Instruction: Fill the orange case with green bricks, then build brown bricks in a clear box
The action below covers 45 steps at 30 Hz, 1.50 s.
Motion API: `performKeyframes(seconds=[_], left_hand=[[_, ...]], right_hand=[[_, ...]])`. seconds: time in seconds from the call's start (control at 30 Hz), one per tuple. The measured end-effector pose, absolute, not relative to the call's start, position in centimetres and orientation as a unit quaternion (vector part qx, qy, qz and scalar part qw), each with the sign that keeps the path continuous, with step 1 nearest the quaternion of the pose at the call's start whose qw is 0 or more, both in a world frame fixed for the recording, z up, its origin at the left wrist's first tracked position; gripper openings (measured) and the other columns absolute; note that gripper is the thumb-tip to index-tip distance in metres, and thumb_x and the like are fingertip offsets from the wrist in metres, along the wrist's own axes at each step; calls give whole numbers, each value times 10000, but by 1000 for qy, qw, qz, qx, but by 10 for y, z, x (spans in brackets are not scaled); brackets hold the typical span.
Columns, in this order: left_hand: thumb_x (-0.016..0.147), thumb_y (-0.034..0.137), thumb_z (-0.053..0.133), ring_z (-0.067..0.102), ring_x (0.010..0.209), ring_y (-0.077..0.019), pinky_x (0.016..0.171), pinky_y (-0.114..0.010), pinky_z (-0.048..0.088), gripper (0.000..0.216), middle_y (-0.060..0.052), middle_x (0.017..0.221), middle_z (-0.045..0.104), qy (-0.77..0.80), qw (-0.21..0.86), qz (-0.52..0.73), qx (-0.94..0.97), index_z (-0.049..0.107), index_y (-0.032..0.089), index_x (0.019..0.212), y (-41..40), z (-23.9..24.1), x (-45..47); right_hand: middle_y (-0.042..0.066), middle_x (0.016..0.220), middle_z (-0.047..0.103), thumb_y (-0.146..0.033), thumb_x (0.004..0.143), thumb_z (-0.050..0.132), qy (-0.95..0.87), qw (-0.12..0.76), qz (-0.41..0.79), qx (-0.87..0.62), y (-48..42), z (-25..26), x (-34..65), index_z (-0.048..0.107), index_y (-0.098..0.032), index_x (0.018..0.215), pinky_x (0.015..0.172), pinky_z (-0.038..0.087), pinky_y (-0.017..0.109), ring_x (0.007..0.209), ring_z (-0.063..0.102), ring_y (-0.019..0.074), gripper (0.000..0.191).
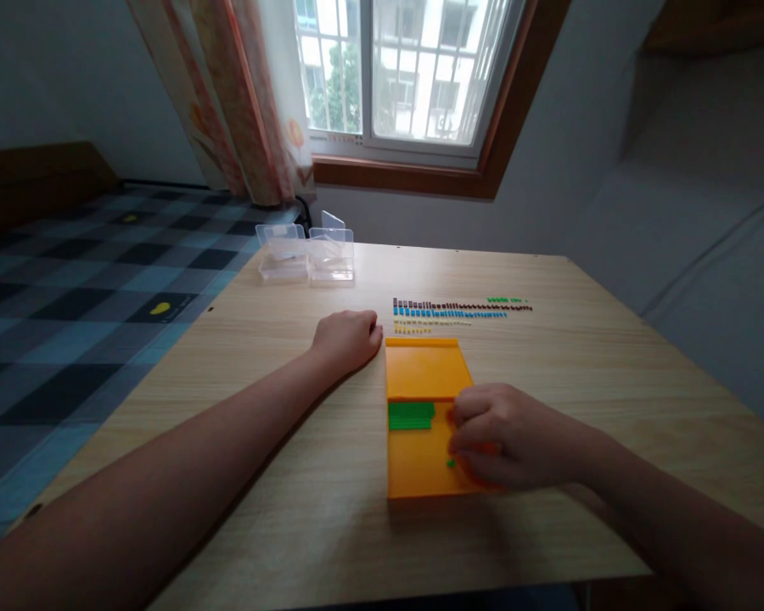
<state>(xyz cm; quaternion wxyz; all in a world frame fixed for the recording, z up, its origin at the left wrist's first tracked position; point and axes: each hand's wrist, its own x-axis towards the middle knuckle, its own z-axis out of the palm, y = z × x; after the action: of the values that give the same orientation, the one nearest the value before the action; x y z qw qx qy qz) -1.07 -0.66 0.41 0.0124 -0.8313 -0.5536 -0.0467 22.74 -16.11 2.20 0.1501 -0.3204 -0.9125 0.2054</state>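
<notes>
An orange box or tray point(420, 478) with a raised panel at its far end lies on the table in front of me. A green block of small pieces point(411, 416) sits in it, on the left below the panel. Over its right side, my right hand point(497, 437) is pinched closed, slightly blurred. A tiny green piece point(451, 463) shows at its fingertips. My left hand point(347, 339) rests on the table as a fist beside the box's far left corner; the inside of the fist is hidden.
Beyond the box, rows of tiny brown pieces point(458, 306), blue pieces point(449, 313), yellow pieces point(413, 328) and green pieces point(506, 299) lie on the wooden table point(280, 475). Clear plastic boxes point(331, 263) stand open at the far left. A bed point(102, 280) adjoins the left side.
</notes>
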Motion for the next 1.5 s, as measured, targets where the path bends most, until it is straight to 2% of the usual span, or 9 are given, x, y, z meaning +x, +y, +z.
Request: performKeyframes(seconds=[0.33, 0.6, 1.5], left_hand=[[950, 444, 404, 721, 881, -302, 688, -354, 483, 398, -116, 983, 778, -555, 18, -48, -830, 737, 228, 954, -8, 5, -10], [946, 445, 405, 720, 903, -319, 702, -375, 487, 396, -126, 1000, 778, -557, 10, -47, -829, 735, 226, 963, -8, 6, -10], [951, 449, 410, 718, 906, -299, 720, -359, 489, 397, -114, 1004, 779, -556, 7, -44, -830, 742, 236, 993, -8, 5, -10]], right_hand=[[24, 775, 611, -211, 959, 548, -937, 110, 174, -281, -162, 24, 227, 755, -207, 892, 674, 393, 300, 710, 538, 149, 219], [40, 786, 647, -252, 1028, 507, -921, 140, 95, -350, -158, 18, 228, 771, -210, 948, 672, 369, 311, 705, 531, 155, 279], [33, 786, 659, -252, 1028, 525, -903, 135, 112, -392, -157, 11, 224, 777, -210, 974, 659, 375, 284, 692, 564, 142, 262]])
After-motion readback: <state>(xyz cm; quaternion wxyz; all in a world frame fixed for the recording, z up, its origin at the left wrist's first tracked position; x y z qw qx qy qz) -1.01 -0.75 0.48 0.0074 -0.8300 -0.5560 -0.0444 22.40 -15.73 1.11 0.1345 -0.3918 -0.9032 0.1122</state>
